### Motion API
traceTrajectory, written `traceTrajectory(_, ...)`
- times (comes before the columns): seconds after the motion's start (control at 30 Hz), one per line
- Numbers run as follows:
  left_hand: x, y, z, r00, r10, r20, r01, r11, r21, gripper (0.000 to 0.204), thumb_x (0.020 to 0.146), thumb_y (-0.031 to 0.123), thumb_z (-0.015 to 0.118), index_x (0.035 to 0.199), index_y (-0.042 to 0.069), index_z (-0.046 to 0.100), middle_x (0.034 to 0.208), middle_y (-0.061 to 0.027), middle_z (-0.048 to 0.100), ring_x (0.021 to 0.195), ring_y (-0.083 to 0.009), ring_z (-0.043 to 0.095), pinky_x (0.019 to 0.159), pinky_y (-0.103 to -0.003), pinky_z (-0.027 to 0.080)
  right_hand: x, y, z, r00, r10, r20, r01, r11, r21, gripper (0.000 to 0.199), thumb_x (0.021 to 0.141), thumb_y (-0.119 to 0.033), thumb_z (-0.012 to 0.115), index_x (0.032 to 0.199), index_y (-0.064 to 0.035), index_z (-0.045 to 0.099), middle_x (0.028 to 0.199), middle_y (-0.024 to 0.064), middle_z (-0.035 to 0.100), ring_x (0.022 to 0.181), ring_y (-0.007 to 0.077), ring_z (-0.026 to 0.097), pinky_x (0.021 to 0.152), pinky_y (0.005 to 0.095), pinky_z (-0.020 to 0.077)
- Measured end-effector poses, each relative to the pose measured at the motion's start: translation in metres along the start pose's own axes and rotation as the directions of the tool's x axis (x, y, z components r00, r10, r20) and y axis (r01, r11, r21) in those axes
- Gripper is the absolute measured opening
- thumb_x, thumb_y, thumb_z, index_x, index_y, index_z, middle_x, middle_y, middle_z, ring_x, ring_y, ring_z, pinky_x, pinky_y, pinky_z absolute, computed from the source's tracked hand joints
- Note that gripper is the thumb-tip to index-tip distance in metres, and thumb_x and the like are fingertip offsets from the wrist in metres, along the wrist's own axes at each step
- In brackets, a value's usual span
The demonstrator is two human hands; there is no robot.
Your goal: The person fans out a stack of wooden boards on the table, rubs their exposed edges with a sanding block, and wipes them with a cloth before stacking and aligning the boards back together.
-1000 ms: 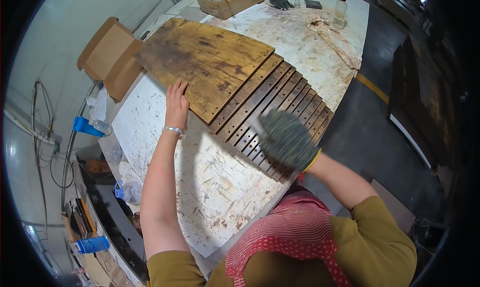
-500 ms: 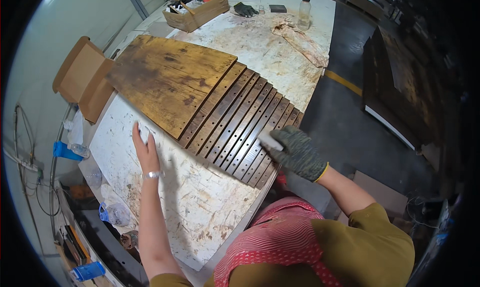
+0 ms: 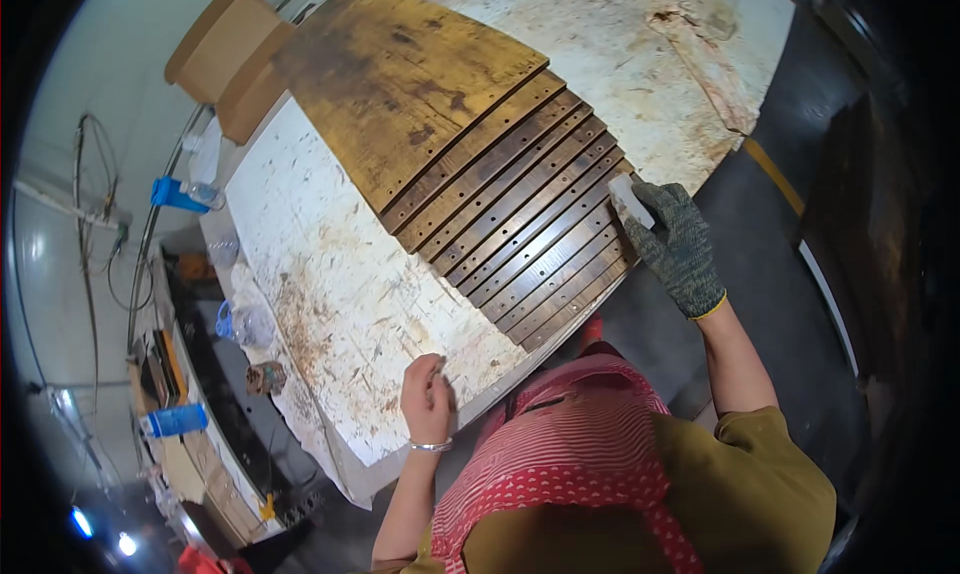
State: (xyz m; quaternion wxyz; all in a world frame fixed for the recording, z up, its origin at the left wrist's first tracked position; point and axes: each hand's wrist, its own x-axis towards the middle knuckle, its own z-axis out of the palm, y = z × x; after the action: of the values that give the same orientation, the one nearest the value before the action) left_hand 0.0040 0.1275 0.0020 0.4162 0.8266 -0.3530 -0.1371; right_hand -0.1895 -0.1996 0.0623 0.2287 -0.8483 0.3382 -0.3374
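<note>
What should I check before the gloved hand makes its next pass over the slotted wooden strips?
1. Pad held: right hand grips a pale sanding block - ok.
2. Block on work: it sits at the end of the wooden strips - ok.
3. Left hand away from the strips, resting on the white table near its edge - ok.
4. Strips lying flat, side by side - ok.
5. Strips clamped down - cannot tell.
6. Left hand gloved - not ok, bare.

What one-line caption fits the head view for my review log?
Gloved right hand presses a pale block on drilled wooden slats; bare left hand rests on the stained white tabletop.
</note>
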Motion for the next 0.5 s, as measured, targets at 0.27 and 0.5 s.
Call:
traceTrajectory(0.27,0.015,0.026,0.038,0.977,-0.212,0.006,0.212,0.974,-0.078,0.042,0.089,0.002,0.048,0.13,0.005,0.049,0.118,-0.0094,0.056,0.099,-0.0175,0.058,0.079,-0.027,0.047,0.009,-0.014,0.018,0.956,-0.258,0.137,0.258,0.966,0.022,0.044,0.074,-0.024,0.071,0.114,-0.0069,0.06,0.094,0.0155,0.057,0.083,0.0318,0.058,0.073,0.0409,0.0485)
traceTrajectory(0.5,0.038,0.029,0.058,0.96,-0.202,0.196,0.247,0.939,-0.241,0.052,0.09,0.002,0.047,0.14,0.0,0.033,0.132,-0.0108,0.045,0.103,-0.016,0.058,0.08,-0.025,0.047,0.005,-0.057,0.046,0.869,-0.39,0.304,0.386,0.92,0.076,0.043,0.075,-0.028,0.068,0.111,-0.0048,0.06,0.097,0.0156,0.056,0.088,0.0328,0.056,0.078,0.0428,0.0463)
